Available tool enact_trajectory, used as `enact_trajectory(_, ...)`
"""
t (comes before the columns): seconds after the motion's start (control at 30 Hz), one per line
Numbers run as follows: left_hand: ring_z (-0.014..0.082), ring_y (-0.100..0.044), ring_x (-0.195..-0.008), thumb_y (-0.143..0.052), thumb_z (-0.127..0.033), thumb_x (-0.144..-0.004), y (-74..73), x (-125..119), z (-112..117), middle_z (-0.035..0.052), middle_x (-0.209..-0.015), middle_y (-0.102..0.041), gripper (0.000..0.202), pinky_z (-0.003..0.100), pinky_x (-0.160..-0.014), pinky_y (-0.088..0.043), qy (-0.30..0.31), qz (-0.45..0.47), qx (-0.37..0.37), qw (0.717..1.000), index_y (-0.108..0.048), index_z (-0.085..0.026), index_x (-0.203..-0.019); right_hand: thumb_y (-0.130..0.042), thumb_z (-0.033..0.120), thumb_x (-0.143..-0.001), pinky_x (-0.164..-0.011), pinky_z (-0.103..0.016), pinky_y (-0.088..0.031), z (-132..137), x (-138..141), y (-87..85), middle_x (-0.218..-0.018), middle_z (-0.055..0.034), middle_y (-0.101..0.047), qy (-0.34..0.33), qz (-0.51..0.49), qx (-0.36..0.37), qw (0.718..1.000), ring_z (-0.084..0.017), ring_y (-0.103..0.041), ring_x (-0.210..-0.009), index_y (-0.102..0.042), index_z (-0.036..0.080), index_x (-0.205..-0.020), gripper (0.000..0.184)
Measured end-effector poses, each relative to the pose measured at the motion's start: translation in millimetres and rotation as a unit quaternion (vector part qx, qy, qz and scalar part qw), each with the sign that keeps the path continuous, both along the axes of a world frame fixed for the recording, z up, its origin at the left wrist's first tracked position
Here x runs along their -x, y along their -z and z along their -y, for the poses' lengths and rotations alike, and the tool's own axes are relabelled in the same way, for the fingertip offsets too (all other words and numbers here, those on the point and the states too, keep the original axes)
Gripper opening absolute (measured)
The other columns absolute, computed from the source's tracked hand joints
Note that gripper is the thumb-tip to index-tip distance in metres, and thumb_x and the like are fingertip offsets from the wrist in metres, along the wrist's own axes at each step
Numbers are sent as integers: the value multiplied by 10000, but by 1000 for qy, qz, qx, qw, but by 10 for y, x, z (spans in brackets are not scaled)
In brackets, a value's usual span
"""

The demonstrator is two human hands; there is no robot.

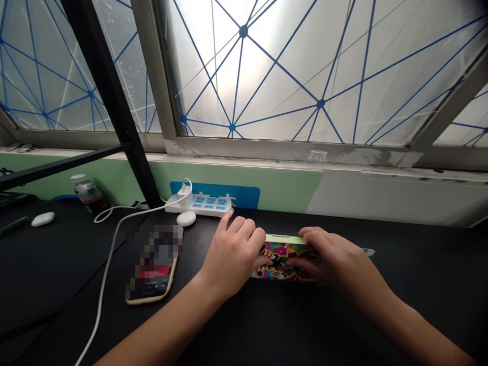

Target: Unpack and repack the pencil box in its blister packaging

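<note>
A flat, oblong box [284, 250] with a bright multicoloured cartoon print and a pale green upper edge is held between my hands over the black desk. My left hand [237, 251] grips its left end, thumb across the printed front and fingers behind the top. At the other end, my right hand [337, 256] closes on the box with the thumb on the front and fingertips at the top edge. Both ends are partly hidden by my hands. Just past my right hand, a small pale blue thing [369, 252] pokes out, its kind unclear.
Left of my left arm lies a phone [156, 274], its screen blurred. A white cable [102, 284] runs to a power strip [209, 203] by the wall. Near it sit a white earbud case [186, 219], a bottle [90, 193] and a black metal post [114, 91].
</note>
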State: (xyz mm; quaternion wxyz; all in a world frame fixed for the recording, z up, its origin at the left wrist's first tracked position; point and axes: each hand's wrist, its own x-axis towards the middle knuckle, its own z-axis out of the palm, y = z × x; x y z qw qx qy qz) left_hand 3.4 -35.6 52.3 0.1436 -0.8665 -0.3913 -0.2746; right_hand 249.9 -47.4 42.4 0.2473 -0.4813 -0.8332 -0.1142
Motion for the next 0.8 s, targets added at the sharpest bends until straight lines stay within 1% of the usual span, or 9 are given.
enact_trajectory(0.1,261,-619,-1035,-669,-312,-917,31,-37,50,60,-1051,-664,134,511,-1081,-371,11,-25,19,999,-580,-212,-919,-513,405,-975,-644,-382,-446,90,108,-20,-940,-105,-704,-26,66,-43,997,-264,-610,-741,-567,240,-832,226)
enact_trajectory(0.17,246,-649,-934,-628,-249,-927,69,-65,71,60,-1013,-673,64,501,-1034,-417,8,-63,45,997,-587,-209,-898,-489,244,-960,-637,-382,-456,124,183,9,-943,-113,-711,-41,132,-63,988,-259,-588,-729,-585,230,-808,180)
enact_trajectory(0.27,249,-651,-821,-697,-386,-871,102,-74,62,54,-899,-658,211,475,-934,-470,14,-78,78,994,-596,-203,-896,-500,128,-885,-639,-380,-487,142,268,96,-995,-130,-716,-54,196,-85,975,-262,-584,-744,-631,201,-844,156)
enact_trajectory(0.33,268,-644,-838,-705,-599,-808,102,-57,32,55,-882,-652,427,469,-902,-470,29,-55,88,994,-596,-201,-918,-531,147,-866,-665,-390,-515,141,301,158,-1030,-144,-715,-65,202,-87,973,-269,-593,-771,-652,181,-856,126)
enact_trajectory(0.4,266,-633,-831,-606,-718,-816,103,-34,-8,52,-856,-645,526,436,-839,-476,33,-32,109,993,-590,-200,-901,-537,167,-869,-694,-404,-534,137,324,209,-1044,-157,-713,-88,207,-91,970,-278,-604,-798,-668,169,-866,131)
enact_trajectory(0.5,268,-615,-885,-496,-698,-896,147,-5,-68,69,-895,-653,510,396,-793,-467,19,-13,144,989,-598,-198,-893,-500,144,-884,-695,-412,-544,130,348,259,-1051,-174,-709,-123,226,-107,960,-283,-616,-819,-687,158,-887,188)
enact_trajectory(0.6,296,-595,-1029,-468,-708,-904,239,21,-113,96,-1075,-667,544,415,-870,-449,12,3,186,982,-613,-205,-1051,-519,127,-855,-672,-418,-545,116,350,274,-1038,-181,-700,-147,228,-95,958,-287,-620,-814,-688,150,-891,175)
enact_trajectory(0.7,311,-607,-1032,-397,-727,-918,320,39,-132,103,-1118,-676,600,452,-891,-437,3,1,237,971,-589,-216,-1168,-573,128,-803,-683,-433,-548,112,331,255,-1031,-171,-692,-167,207,-51,963,-300,-621,-846,-680,164,-885,139)
enact_trajectory(0.8,321,-609,-1001,-432,-694,-918,344,38,-124,105,-1082,-681,557,463,-868,-440,-12,-15,241,970,-592,-218,-1157,-648,282,-839,-732,-456,-551,134,314,199,-1078,-156,-686,-169,166,14,971,-312,-614,-908,-695,190,-943,146)
